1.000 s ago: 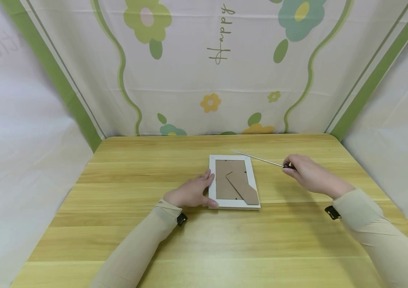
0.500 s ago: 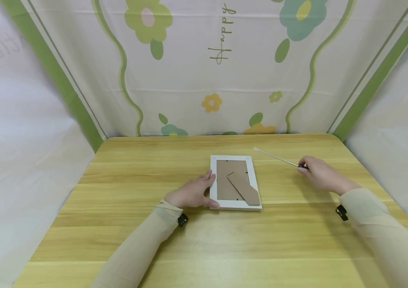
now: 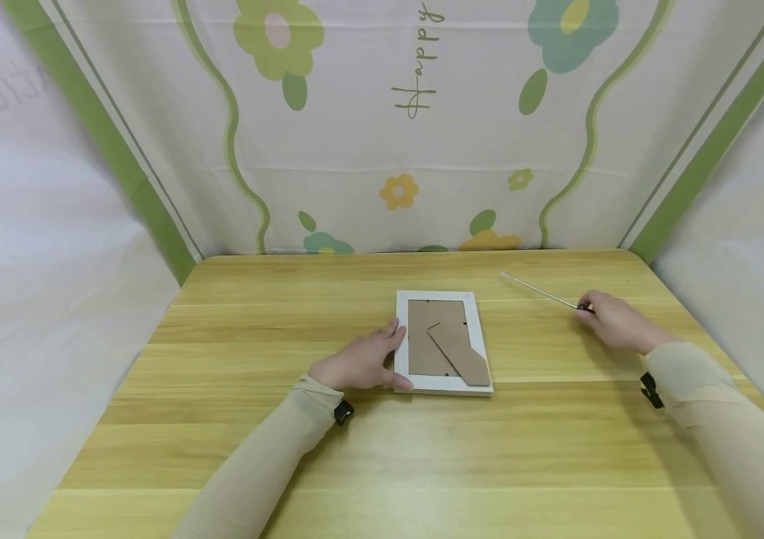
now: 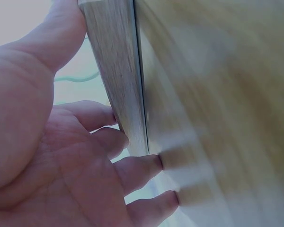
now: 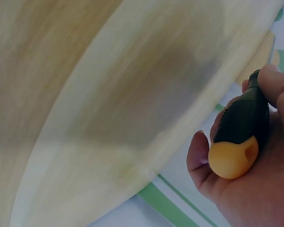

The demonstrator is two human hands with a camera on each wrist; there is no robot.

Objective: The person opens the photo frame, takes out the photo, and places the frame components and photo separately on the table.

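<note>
Gripping: right hand (image 3: 619,322), fingers curled round screwdriver (image 5: 241,118) near right edge of counter (image 3: 489,464)
Touching: left hand (image 3: 363,361), fingers spread against picture frame (image 3: 445,340)

From above, the head camera looks forward and down on the left hand (image 3: 359,361) and right hand (image 3: 617,322). Each wrist camera looks from close by its own hand; all three see the table (image 3: 422,464).

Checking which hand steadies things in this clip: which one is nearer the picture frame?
Left. The left hand touches the left side of the picture frame; the right hand is apart, off to its right.
</note>
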